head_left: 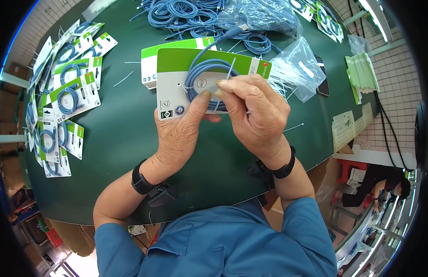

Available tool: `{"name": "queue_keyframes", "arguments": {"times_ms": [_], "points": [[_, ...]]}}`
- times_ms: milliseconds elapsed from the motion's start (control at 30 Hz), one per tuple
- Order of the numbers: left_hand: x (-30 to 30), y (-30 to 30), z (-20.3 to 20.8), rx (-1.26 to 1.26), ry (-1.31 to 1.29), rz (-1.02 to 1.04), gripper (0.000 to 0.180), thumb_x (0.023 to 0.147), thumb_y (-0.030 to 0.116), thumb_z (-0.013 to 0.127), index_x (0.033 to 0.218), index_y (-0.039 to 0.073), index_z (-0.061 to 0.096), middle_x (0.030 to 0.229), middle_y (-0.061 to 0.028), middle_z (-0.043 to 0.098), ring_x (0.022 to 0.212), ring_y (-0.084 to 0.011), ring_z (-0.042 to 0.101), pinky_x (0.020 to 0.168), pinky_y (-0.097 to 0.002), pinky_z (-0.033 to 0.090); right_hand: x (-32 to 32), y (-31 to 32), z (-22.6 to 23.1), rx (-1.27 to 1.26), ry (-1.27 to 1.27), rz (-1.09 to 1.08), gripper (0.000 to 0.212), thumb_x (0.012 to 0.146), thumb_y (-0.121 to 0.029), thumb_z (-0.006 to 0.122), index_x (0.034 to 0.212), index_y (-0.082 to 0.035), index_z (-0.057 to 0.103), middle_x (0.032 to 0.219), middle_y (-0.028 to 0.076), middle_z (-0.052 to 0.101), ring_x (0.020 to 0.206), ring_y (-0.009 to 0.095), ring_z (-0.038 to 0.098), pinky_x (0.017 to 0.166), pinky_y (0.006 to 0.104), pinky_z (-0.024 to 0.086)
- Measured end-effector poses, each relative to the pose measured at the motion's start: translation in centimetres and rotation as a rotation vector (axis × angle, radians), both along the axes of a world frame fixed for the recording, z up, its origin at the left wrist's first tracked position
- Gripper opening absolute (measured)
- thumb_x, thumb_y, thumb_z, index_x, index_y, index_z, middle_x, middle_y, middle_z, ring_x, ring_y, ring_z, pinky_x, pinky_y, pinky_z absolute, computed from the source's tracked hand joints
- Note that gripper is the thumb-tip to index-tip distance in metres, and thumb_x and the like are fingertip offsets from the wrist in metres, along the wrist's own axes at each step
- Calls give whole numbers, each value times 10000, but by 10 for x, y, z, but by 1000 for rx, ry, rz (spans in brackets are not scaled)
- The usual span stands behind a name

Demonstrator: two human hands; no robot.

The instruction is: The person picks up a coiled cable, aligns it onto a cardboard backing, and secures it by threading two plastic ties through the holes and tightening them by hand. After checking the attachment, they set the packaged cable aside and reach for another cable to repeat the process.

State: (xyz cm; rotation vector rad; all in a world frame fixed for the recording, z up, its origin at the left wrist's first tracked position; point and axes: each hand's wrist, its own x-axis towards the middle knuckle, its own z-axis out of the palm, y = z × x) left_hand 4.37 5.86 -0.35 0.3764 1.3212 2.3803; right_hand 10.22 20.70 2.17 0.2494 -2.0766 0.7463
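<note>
My left hand (178,131) grips a green-and-white cardboard backing card (171,92) by its lower edge, thumb on the front. A coiled blue cable (194,76) lies against the card, its plug end (242,28) sticking up past the top edge. A thin white cable tie (230,70) crosses the coil. My right hand (262,111) is closed over the right part of the coil, thumb and forefinger pinched on the tie. The fingers hide part of the coil. Behind the card lies a stack of similar cards (149,69).
Finished-looking carded cables (68,99) overlap along the left side of the green table (214,171). Loose blue cables (172,14) and a clear bag (262,16) lie at the back. White ties spill from another bag (299,69). Green-edged cards (361,71) sit right. Another person (373,187) works far right.
</note>
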Motion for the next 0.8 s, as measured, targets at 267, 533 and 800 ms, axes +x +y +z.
{"name": "queue_keyframes", "arguments": {"times_ms": [267,533,800], "points": [[-3,-2,-2,-35,-13,18,261,1002,94,723,1212,-48,664,1048,-109,738,779,-160,731,649,-286,638,-4,1,-1,300,82,-24,348,765,75,833,1089,-28,759,945,90,733,773,240,653,626,329,517],[-5,-6,-5,-103,56,42,245,980,91,740,1168,-55,679,984,-96,742,739,-132,713,652,-277,606,7,3,1,335,6,63,439,711,52,873,1117,-89,788,964,56,722,782,221,644,631,328,507],[-5,-5,1,-53,56,71,258,966,77,746,1176,-50,666,988,-108,740,756,-135,715,657,-281,606,14,0,-3,316,48,83,461,687,55,881,1111,-103,793,1000,58,745,847,229,697,658,314,540]]}}
